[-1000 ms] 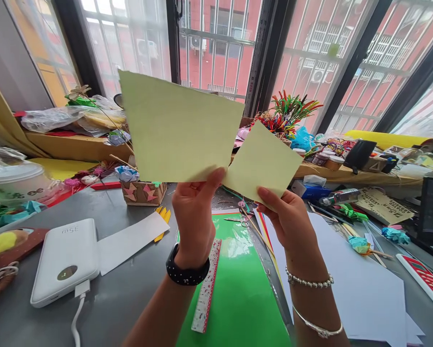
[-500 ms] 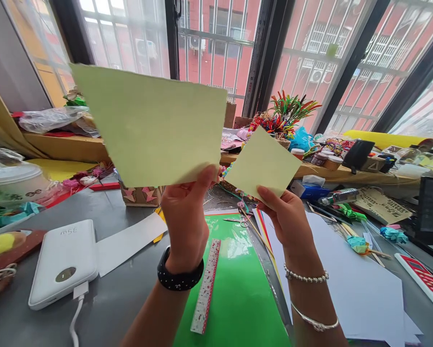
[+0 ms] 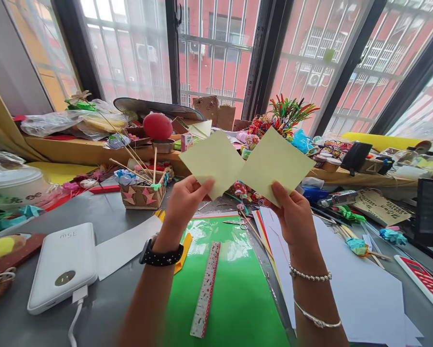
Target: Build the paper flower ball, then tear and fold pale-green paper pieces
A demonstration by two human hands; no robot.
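Observation:
My left hand [image 3: 185,202] is raised over the desk, pinching the lower corner of a pale green paper piece [image 3: 212,161]. My right hand [image 3: 292,214] pinches the bottom corner of a pale green paper square [image 3: 276,161] held like a diamond. The two papers touch or slightly overlap at their inner edges, just above my fingers. Below my hands lie a glossy green sheet [image 3: 238,299] and a patterned ruler [image 3: 205,289] on the grey desk.
A white power bank [image 3: 62,265] with a cable lies left, beside a white paper strip [image 3: 125,246]. White sheets [image 3: 364,289] lie right, small scissors [image 3: 241,221] between my hands, a star-decorated box [image 3: 142,195] behind. Craft clutter fills the window sill; a calculator [image 3: 424,279] sits far right.
The big pale green sheet in my left hand no longer fills the view; that hand now shows a small piece, brought close against the right hand's square. Sill items behind are uncovered.

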